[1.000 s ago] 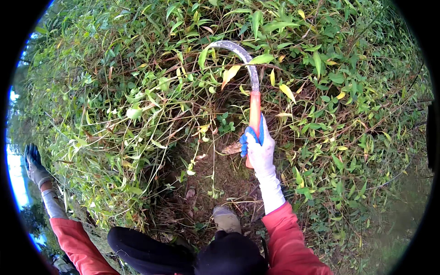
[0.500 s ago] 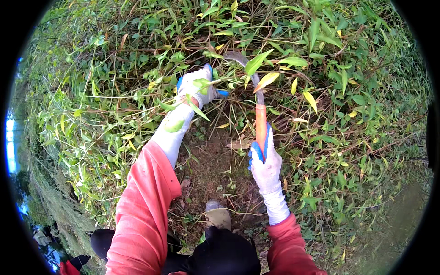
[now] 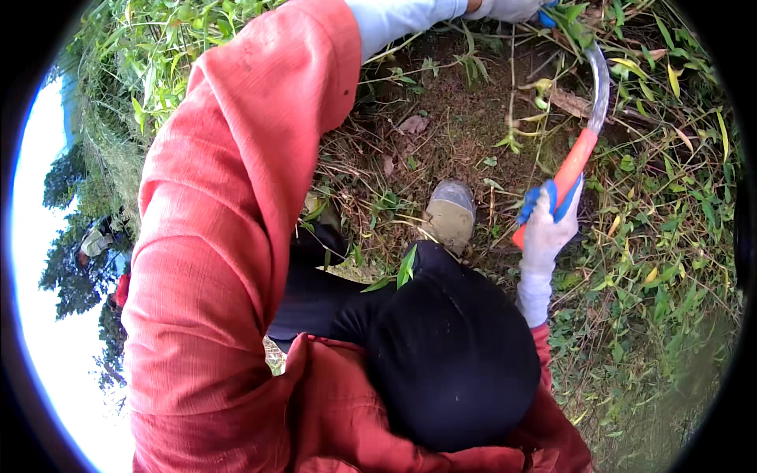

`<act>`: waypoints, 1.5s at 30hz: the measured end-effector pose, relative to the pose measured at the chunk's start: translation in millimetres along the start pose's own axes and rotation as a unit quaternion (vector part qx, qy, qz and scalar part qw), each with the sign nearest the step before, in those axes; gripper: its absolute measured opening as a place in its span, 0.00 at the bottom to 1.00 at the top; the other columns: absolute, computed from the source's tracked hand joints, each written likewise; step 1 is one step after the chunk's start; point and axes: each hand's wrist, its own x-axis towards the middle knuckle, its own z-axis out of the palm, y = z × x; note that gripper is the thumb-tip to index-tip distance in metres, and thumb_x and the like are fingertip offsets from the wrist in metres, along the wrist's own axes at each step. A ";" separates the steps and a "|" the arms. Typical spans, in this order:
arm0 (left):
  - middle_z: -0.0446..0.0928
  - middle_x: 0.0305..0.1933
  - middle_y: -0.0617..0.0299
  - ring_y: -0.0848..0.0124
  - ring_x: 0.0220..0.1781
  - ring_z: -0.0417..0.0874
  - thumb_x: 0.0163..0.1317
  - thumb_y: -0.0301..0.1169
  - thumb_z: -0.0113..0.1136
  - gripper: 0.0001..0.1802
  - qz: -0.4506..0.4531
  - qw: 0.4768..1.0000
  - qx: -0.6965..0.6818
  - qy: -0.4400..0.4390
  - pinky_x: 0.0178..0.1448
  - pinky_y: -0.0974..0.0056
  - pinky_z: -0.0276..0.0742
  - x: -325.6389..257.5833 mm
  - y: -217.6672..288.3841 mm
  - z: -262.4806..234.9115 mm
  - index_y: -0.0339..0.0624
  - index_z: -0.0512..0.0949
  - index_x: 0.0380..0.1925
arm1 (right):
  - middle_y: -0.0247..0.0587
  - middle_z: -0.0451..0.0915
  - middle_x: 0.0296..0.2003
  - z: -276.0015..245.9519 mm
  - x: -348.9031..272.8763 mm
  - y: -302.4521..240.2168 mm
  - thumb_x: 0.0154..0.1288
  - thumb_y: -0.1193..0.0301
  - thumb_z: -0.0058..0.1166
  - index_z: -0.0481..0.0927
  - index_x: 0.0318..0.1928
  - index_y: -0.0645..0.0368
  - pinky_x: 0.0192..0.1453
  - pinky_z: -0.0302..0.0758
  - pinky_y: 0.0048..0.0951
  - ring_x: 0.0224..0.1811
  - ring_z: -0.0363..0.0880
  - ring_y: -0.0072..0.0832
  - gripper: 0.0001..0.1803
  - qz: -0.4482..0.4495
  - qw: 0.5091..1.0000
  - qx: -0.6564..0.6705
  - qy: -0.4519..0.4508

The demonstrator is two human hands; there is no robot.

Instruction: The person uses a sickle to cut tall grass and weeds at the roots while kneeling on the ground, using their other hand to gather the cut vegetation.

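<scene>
My right hand (image 3: pixel 546 229), in a white glove with blue fingertips, grips the orange handle of a sickle (image 3: pixel 582 134). Its curved grey blade arcs up toward the top right, among green stems. My left arm in a red sleeve fills the left of the view and reaches to the top edge. There my gloved left hand (image 3: pixel 512 8) is closed around a bunch of green weed stems (image 3: pixel 569 22) just above the blade tip. Bare brown soil with dry stalks (image 3: pixel 449 118) lies between the two hands.
My muddy boot (image 3: pixel 449 213) stands on the bare patch, with my black-trousered knee (image 3: pixel 449 347) below it. Dense green and yellowing weeds (image 3: pixel 670 197) cover the right side. Trees and bright sky (image 3: pixel 55 236) bend along the left rim.
The view has tipped down and my left arm now stretches across it. My left hand moved up to the top edge with the stems. The sickle has swung to the right, its blade under that hand.
</scene>
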 end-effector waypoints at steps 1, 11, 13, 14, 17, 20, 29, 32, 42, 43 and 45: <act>0.76 0.18 0.51 0.52 0.23 0.80 0.53 0.37 0.56 0.09 -0.028 0.999 -0.011 -0.013 0.28 0.52 0.74 -38.7 5.4 -0.4 0.44 0.76 0.21 | 0.34 0.73 0.25 -4.3 -35.8 20.0 0.65 0.79 0.43 0.54 0.69 0.53 0.20 0.70 0.19 0.19 0.69 0.15 0.33 0.051 0.998 0.027 0.008; 0.77 0.26 0.56 0.56 0.28 0.81 0.53 0.36 0.62 0.12 -0.147 0.988 -0.053 -0.001 0.32 0.55 0.76 -83.8 45.2 21.2 0.46 0.71 0.34 | 0.36 0.75 0.26 -24.7 11.6 -23.7 0.65 0.78 0.47 0.54 0.69 0.57 0.19 0.70 0.19 0.19 0.70 0.15 0.32 0.027 0.997 0.065 0.024; 0.76 0.24 0.56 0.56 0.27 0.80 0.52 0.36 0.62 0.13 -0.092 0.993 -0.055 0.055 0.31 0.55 0.75 -81.2 43.7 18.8 0.45 0.71 0.32 | 0.32 0.74 0.23 -17.9 43.6 -30.5 0.65 0.76 0.50 0.56 0.69 0.49 0.19 0.69 0.18 0.17 0.68 0.15 0.33 0.046 0.997 0.061 -0.026; 0.76 0.24 0.57 0.56 0.25 0.79 0.51 0.36 0.63 0.13 -0.079 0.991 -0.058 0.094 0.30 0.55 0.74 -82.0 44.2 15.2 0.45 0.71 0.32 | 0.30 0.73 0.23 -9.2 47.9 -33.2 0.66 0.75 0.50 0.56 0.69 0.48 0.19 0.68 0.18 0.17 0.67 0.14 0.33 0.086 0.992 0.062 -0.067; 0.76 0.26 0.57 0.57 0.25 0.78 0.49 0.37 0.64 0.17 -0.116 0.993 -0.020 0.006 0.30 0.56 0.73 -91.9 46.6 6.9 0.44 0.71 0.36 | 0.35 0.75 0.25 -11.6 -22.7 37.9 0.62 0.76 0.52 0.56 0.68 0.56 0.24 0.72 0.22 0.21 0.72 0.17 0.34 0.072 0.992 0.063 -0.077; 0.76 0.30 0.56 0.58 0.32 0.78 0.51 0.42 0.63 0.23 -0.111 0.993 -0.016 -0.021 0.39 0.57 0.72 -121.0 47.5 7.6 0.41 0.70 0.42 | 0.42 0.79 0.28 -55.2 -100.7 79.0 0.59 0.77 0.54 0.57 0.67 0.63 0.31 0.76 0.27 0.24 0.77 0.22 0.35 -0.011 0.995 -0.063 -0.076; 0.55 0.69 0.47 0.48 0.69 0.57 0.43 0.54 0.67 0.56 -0.149 0.988 0.026 0.007 0.68 0.46 0.52 -54.1 118.5 -59.6 0.39 0.52 0.68 | 0.34 0.74 0.24 -13.7 15.7 -20.3 0.63 0.77 0.51 0.56 0.69 0.50 0.20 0.69 0.20 0.19 0.71 0.16 0.34 0.029 0.992 0.124 -0.003; 0.55 0.70 0.48 0.51 0.71 0.56 0.47 0.49 0.59 0.47 -0.015 0.992 0.120 0.030 0.72 0.49 0.50 -24.0 153.0 -39.5 0.38 0.57 0.66 | 0.36 0.76 0.23 -1.2 44.8 -18.5 0.63 0.76 0.51 0.57 0.68 0.57 0.21 0.71 0.24 0.18 0.72 0.18 0.33 -0.188 0.978 -0.070 0.051; 0.47 0.74 0.52 0.57 0.74 0.50 0.61 0.31 0.41 0.34 -0.084 0.978 0.187 0.026 0.74 0.56 0.46 33.3 86.2 61.1 0.41 0.49 0.69 | 0.56 0.78 0.30 -13.1 130.6 -48.0 0.61 0.70 0.54 0.56 0.66 0.60 0.33 0.73 0.43 0.29 0.78 0.49 0.34 -0.258 0.932 -0.255 0.007; 0.47 0.74 0.51 0.57 0.74 0.50 0.62 0.30 0.41 0.34 -0.107 0.971 0.210 0.031 0.75 0.56 0.45 44.0 80.5 58.3 0.40 0.48 0.69 | 0.57 0.78 0.32 -19.3 134.4 -49.3 0.61 0.70 0.54 0.56 0.67 0.60 0.33 0.73 0.43 0.31 0.78 0.50 0.34 -0.261 0.909 -0.326 0.008; 0.48 0.73 0.49 0.55 0.74 0.50 0.62 0.28 0.40 0.34 -0.197 0.955 0.209 -0.071 0.75 0.56 0.45 53.3 52.0 51.6 0.38 0.47 0.69 | 0.57 0.79 0.36 -19.8 117.2 -31.2 0.62 0.71 0.54 0.55 0.67 0.60 0.36 0.75 0.41 0.33 0.79 0.50 0.35 -0.249 0.910 -0.332 -0.016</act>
